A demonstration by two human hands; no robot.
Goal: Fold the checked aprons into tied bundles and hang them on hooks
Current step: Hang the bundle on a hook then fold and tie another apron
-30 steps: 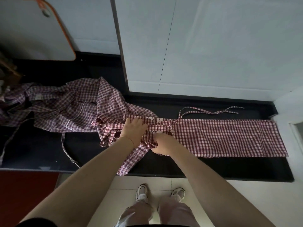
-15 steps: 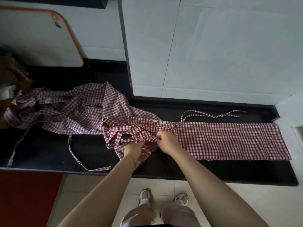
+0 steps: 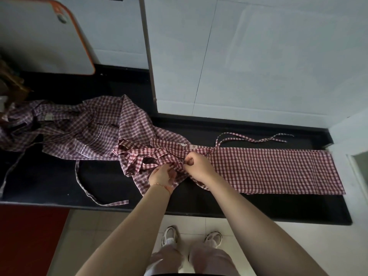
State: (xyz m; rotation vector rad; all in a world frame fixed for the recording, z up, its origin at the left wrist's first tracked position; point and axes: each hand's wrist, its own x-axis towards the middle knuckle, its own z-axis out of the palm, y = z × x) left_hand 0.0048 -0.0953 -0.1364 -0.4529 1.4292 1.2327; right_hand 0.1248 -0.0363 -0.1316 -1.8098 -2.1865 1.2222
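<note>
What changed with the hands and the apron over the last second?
The left hand came off the top of the gathered cloth, dropped to its near edge and now grips it next to the right hand, which went on pinching the bunched middle of the apron. The flat folded strip, the loose ties and the second apron stayed put.

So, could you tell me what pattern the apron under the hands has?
The apron is a red-and-white check, seen clearly in the head view.

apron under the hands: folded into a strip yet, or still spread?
Partly folded: the apron lies as a flat strip to the right, bunched where the left hand and right hand grip it.
</note>
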